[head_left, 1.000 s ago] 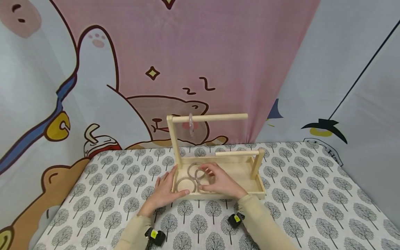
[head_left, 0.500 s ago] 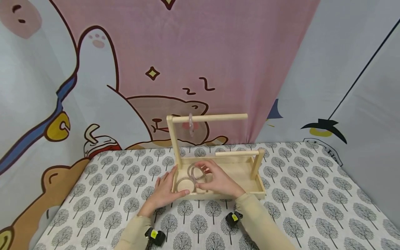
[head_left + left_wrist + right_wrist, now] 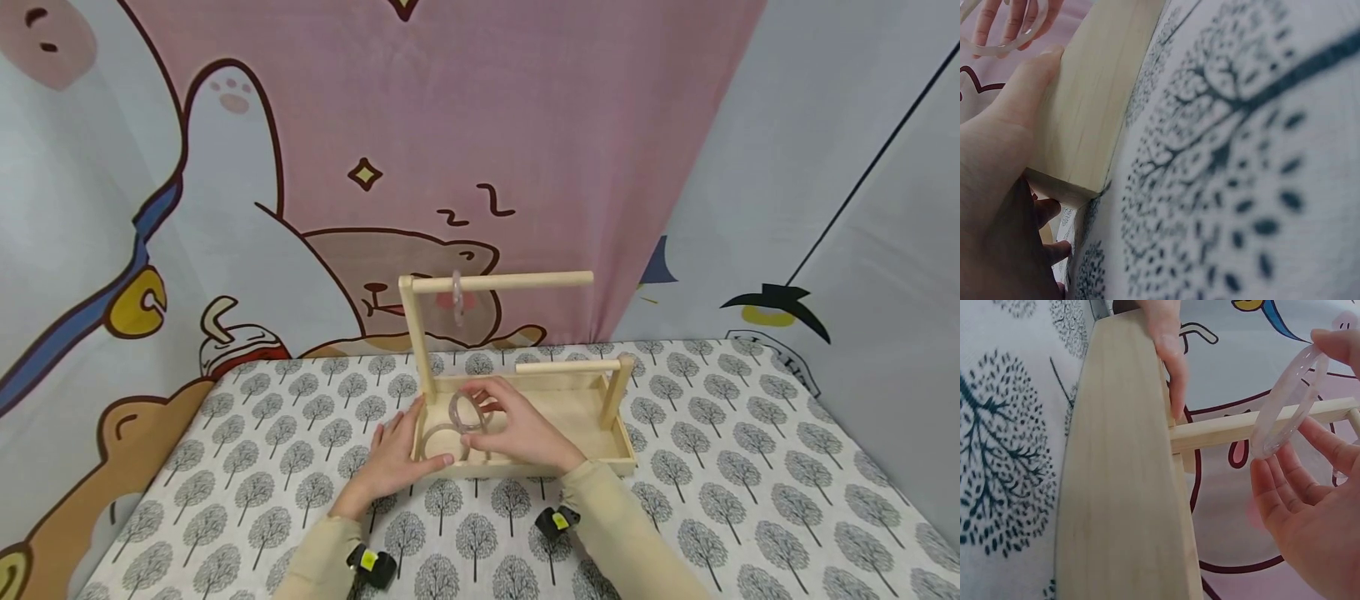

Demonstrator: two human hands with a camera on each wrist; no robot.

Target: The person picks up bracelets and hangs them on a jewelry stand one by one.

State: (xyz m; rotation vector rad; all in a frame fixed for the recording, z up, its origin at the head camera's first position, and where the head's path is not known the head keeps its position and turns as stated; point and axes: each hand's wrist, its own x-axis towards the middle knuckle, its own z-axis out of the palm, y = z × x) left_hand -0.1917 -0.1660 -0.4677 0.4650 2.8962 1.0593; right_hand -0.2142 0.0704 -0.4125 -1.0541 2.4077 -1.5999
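Observation:
My right hand (image 3: 517, 425) pinches a translucent pale bangle (image 3: 1266, 425) between thumb and fingers, raised and tilted over the left part of a wooden bangle stand's tray (image 3: 555, 467). My left hand (image 3: 397, 454) holds the tray's front left corner, its thumb over the front wall and its fingers along the left side. Between the hands, another bangle (image 3: 427, 435) lies flat in the tray, partly hidden. A further one behind the held bangle is mostly covered. One more bangle (image 3: 458, 298) hangs on the stand's tall bar (image 3: 525, 282).
A shorter bar (image 3: 570, 367) rises on a post at the tray's right side, its free end pointing left. The stand sits on a tree-print tablecloth (image 3: 720, 483). Behind it hangs a cartoon-print curtain (image 3: 562, 150).
My right hand has moved slightly left and up with the bangle, bringing it over the ones in the tray. My left hand has stayed at the tray's corner.

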